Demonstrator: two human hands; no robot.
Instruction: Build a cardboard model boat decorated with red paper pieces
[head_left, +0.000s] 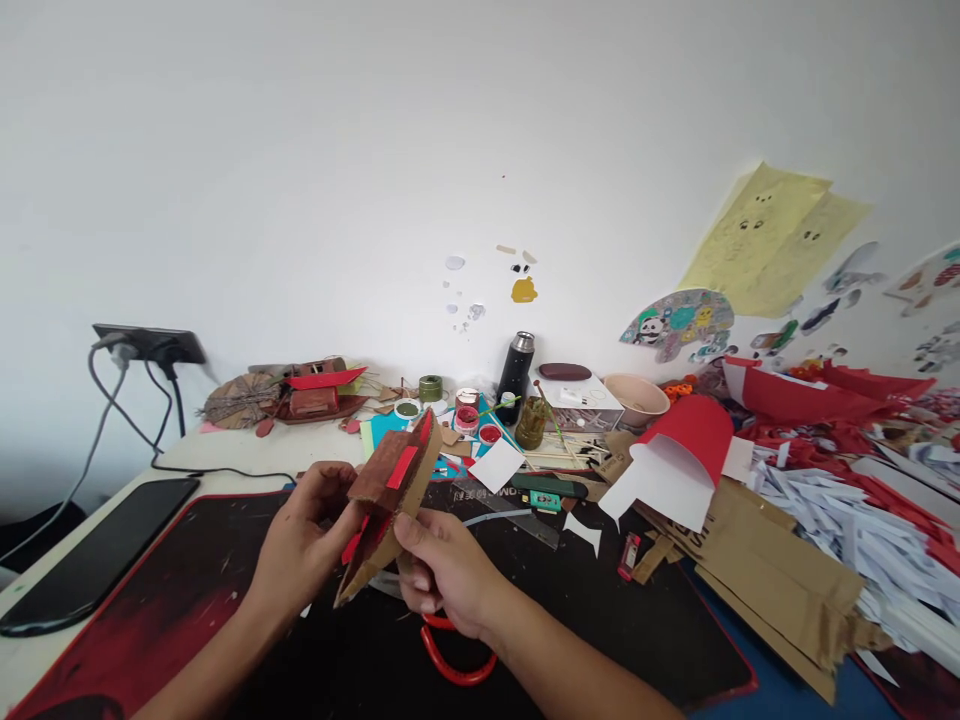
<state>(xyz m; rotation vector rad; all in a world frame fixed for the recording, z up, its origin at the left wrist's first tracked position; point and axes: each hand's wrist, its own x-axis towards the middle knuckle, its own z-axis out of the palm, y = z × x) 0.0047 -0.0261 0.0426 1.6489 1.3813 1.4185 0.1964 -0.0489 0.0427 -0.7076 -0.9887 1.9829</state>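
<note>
Both of my hands hold a small cardboard boat (390, 472), tilted on its side over the dark mat. Its cabin is painted brown-red, with a bright red strip on it and bare cardboard along the hull. My left hand (304, 530) grips the cabin side, fingers partly hidden behind it. With thumb on the hull edge and fingers curled beneath, my right hand (446, 570) pinches the near side. Below the hands lie scissors with red handles (461, 678), their blades mostly covered by the boat and hand.
Behind stand paint jars (466, 418), a black thermos (516, 368) and a finished-looking boat (315, 400). A ruler (536, 528) and a green cutter (547, 485) lie on the mat. Cardboard sheets (780, 570), red-white paper (690, 450) and paper strips (817, 520) crowd the right. A phone-like black slab (97, 550) sits left.
</note>
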